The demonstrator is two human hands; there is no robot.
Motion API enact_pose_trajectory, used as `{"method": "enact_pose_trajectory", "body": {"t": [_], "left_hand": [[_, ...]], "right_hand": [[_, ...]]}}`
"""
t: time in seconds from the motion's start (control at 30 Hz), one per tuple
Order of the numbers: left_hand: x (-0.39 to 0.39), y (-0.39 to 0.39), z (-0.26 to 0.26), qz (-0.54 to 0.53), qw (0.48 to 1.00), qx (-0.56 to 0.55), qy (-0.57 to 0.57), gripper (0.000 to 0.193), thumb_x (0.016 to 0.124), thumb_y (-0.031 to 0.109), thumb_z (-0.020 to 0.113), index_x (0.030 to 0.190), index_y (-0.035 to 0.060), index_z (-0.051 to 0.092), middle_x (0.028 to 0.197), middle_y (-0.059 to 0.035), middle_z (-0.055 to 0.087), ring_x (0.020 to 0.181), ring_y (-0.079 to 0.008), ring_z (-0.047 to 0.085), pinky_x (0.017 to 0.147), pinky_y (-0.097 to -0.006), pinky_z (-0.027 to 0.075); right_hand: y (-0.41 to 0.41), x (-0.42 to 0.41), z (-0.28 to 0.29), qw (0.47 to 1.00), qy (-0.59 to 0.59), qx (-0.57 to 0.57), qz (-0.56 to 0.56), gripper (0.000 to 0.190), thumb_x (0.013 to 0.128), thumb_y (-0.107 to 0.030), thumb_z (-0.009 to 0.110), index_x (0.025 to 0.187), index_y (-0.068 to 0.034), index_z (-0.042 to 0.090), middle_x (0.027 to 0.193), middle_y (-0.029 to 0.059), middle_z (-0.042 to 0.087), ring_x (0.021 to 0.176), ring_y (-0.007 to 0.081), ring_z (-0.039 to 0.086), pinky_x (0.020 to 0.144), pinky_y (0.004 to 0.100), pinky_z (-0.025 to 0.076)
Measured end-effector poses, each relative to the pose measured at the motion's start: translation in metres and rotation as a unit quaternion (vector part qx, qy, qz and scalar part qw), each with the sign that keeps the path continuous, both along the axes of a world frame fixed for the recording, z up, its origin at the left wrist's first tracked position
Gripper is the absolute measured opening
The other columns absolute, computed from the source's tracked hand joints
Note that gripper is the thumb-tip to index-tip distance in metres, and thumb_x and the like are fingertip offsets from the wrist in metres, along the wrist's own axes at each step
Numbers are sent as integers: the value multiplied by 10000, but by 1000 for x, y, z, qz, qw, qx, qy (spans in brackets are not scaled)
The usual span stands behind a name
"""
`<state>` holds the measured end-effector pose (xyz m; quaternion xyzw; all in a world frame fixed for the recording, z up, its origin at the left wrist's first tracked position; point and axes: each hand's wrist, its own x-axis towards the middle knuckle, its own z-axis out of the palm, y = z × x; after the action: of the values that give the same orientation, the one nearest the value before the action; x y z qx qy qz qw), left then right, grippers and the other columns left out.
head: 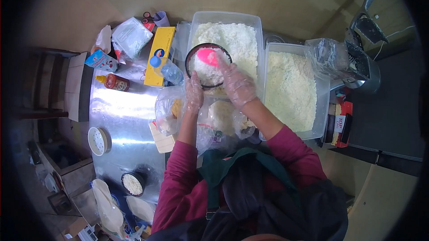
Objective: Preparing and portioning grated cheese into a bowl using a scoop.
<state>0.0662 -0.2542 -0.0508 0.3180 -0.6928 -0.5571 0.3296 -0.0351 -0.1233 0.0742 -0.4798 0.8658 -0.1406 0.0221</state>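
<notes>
My left hand, in a clear plastic glove, grips the near rim of a dark round bowl. White crumbly material fills much of the bowl. Over it, my gloved right hand holds a bright pink scoop; its handle is hidden by my fingers. The bowl is above a clear plastic tub heaped with white crumbs. To the right stands a second clear tub of pale yellowish crumbs. Plastic bags with pale contents lie below my hands.
Left of the tubs are a yellow box, a bottle with a blue cap and a red sauce bottle. A white perforated dish and a small dark bowl stand on the metal table. A metal grating machine is at right.
</notes>
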Motion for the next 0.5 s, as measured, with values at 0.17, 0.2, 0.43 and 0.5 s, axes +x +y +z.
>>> {"method": "enact_pose_trajectory", "body": {"t": [0.17,0.2,0.43,0.5], "left_hand": [[1,-1,-10,18,995,91,-28,605,967,340,411,1382,-82,284,1258,-298,452,1124,-331,510,931,-399,425],[-5,3,-3,12,995,94,-28,605,967,340,411,1382,-82,284,1258,-298,452,1124,-331,510,931,-399,425],[-3,7,15,8,980,174,92,653,974,361,402,1419,-43,148,1261,-254,448,1058,-304,548,749,-340,543],[-1,10,23,18,980,177,90,643,973,357,408,1416,-35,155,1250,-250,453,1043,-303,558,720,-340,552]], "right_hand": [[25,-36,7,994,38,-53,-91,505,877,-84,426,1371,-5,357,801,183,612,699,348,619,633,425,506],[30,-46,-1,993,40,-49,-97,505,877,-84,426,1371,-5,357,801,183,612,699,348,619,633,425,506],[53,-54,-60,989,40,137,31,238,886,-137,437,905,18,618,814,183,653,748,321,657,634,421,514],[50,-49,-52,975,23,185,121,246,885,-143,443,895,25,623,838,180,661,763,319,662,639,416,518]]}}
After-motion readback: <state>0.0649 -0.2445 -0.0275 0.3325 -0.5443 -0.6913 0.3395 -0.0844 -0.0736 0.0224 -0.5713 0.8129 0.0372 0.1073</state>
